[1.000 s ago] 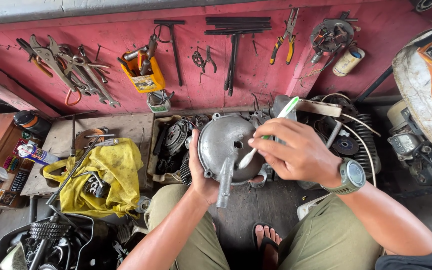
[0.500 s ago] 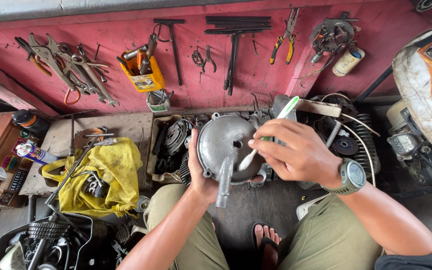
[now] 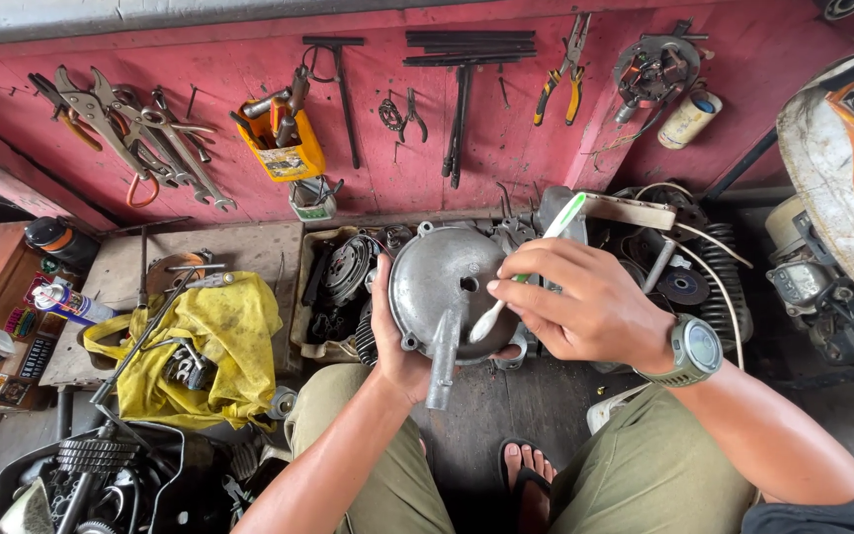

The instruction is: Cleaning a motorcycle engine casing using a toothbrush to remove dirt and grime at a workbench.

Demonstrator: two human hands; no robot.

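- Red-painted wooden wall (image 3: 249, 89) fills the upper part of the view, hung with pliers, spanners and other hand tools; a yellow plastic holder (image 3: 284, 148) full of tools is fixed to it left of centre, and yellow-handled pliers (image 3: 560, 74) hang to the right.
- Crumpled yellow cloth (image 3: 219, 346) lies low on the left, draped over a cluttered bench with metal parts on and around it.
- An open tray of dark engine parts (image 3: 333, 287) sits just behind the person's left hand, between the cloth and the cover.
- A round grey cast-metal engine cover with a short tube sticking out below (image 3: 442, 297) is held at the centre of the view, over the person's lap and in front of the tray, its flat face tilted up toward the camera.
- The left hand (image 3: 392, 341) grips the cover from its left edge, fingers wrapped behind it and the thumb pressed on the rim, closed firmly on it.
- The right hand (image 3: 585, 307) is closed around a toothbrush, pinching it between thumb and fingertips; a grey wristwatch (image 3: 696, 351) sits on that wrist.
- A white toothbrush with a green-tipped handle (image 3: 536, 262) slants from upper right to lower left, its head touching the cover's face near the centre hole.
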